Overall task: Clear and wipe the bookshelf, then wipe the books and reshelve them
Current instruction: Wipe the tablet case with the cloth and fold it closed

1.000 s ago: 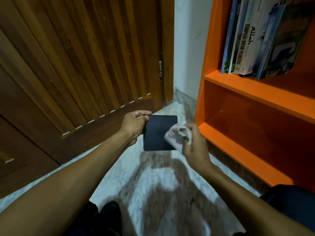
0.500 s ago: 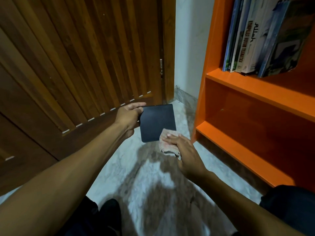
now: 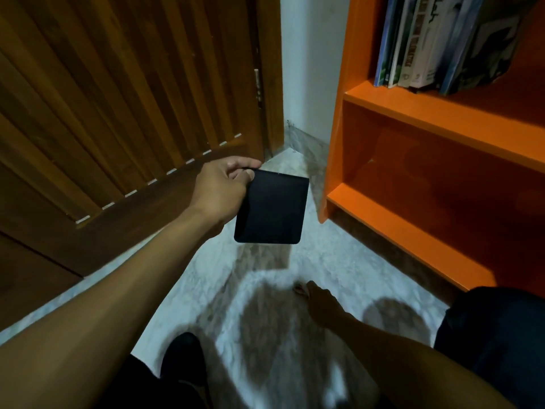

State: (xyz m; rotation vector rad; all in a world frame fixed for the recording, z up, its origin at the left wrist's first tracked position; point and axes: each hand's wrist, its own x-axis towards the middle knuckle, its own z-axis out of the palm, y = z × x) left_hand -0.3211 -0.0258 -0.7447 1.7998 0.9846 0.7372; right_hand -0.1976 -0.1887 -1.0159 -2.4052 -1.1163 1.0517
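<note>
A thin black book (image 3: pixel 271 211) hangs above the marble floor. My left hand (image 3: pixel 221 190) pinches it by its upper left corner. My right hand (image 3: pixel 321 302) is low near the floor, well below the book, seen from the back with its fingers curled under. A sliver of the pale pink cloth (image 3: pixel 298 289) shows at its fingertips; the rest is hidden beneath the hand. The orange bookshelf (image 3: pixel 413 113) stands to the right. Several books (image 3: pixel 427 39) lean together on its upper shelf.
A slatted wooden door (image 3: pixel 118 98) fills the left side, meeting a white wall (image 3: pixel 309 69) at the corner. My dark-clothed knee (image 3: pixel 495 335) is at lower right, just in front of the shelf's bottom board (image 3: pixel 398 231). Marble floor (image 3: pixel 265 320) lies between my arms.
My right hand with the cloth has left the book's cover and dropped down toward the floor. My left hand has kept hold of the book, which now tilts slightly.
</note>
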